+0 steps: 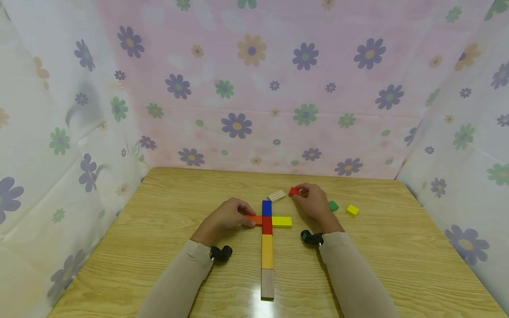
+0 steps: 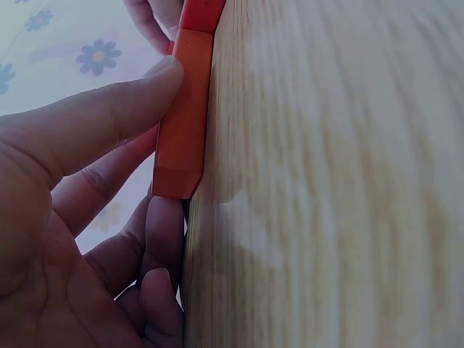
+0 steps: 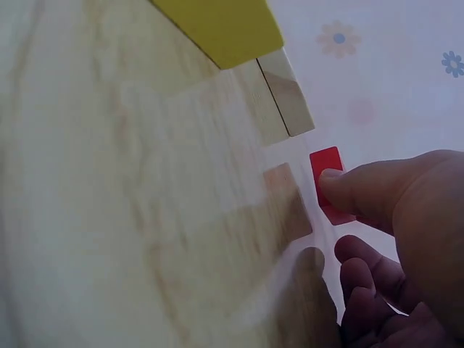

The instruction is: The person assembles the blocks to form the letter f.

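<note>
My left hand [image 1: 229,215] pinches an orange block [image 2: 187,116] between thumb and forefinger; the block lies flat on the table, its end against a red block [image 1: 267,225]. That red block is the middle of a cross of blocks: a blue block [image 1: 267,208] beyond it, a yellow block [image 1: 282,222] to its right, an amber block [image 1: 267,251] and a plain wooden block [image 1: 267,284] in line on the near side. Farther right, my right hand [image 1: 312,201] pinches a small red block [image 3: 328,185] between thumb and fingers, apparently just off the tabletop.
A pale wooden block [image 1: 276,196] lies at an angle between the blue block and the right hand. To the right of that hand are a small green block [image 1: 333,206], partly hidden, and a small yellow block [image 1: 352,210]. Flowered cloth [image 1: 254,88] hangs around the wooden table [image 1: 159,247].
</note>
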`<state>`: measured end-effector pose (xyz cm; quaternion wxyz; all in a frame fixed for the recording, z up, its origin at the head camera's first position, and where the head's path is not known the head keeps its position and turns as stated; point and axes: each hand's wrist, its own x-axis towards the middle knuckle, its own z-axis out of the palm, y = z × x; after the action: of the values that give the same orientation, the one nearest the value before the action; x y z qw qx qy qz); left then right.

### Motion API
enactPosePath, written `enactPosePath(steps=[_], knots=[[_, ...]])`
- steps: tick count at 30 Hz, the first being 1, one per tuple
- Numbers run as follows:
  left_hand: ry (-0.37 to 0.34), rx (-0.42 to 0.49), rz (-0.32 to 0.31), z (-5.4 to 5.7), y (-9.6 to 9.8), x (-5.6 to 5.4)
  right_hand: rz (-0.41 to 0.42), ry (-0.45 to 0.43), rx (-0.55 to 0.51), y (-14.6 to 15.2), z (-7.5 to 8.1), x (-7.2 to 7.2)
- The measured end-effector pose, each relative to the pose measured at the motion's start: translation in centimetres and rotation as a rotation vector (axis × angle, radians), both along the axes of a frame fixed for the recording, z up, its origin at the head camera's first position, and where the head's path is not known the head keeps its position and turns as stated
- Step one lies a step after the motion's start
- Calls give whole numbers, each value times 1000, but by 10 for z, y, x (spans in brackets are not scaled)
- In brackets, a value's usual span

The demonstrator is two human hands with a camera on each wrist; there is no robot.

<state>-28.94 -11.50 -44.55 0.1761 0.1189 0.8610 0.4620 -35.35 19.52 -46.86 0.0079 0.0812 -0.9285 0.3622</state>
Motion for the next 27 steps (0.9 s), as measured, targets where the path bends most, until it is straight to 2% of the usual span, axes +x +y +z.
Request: enactPosePath(steps=[10,17,23,27], knots=[[4,3,-17,-2,7,-2,-7,-6,11,6,0,4],[-33,7,-2,2,10,3,9,13,33,6,0,7],[-3,-10,-9,1,6,3,29,42,36,1,1,8],[-17,0,12,-2,1,1,51,47,35,-4,2,5]])
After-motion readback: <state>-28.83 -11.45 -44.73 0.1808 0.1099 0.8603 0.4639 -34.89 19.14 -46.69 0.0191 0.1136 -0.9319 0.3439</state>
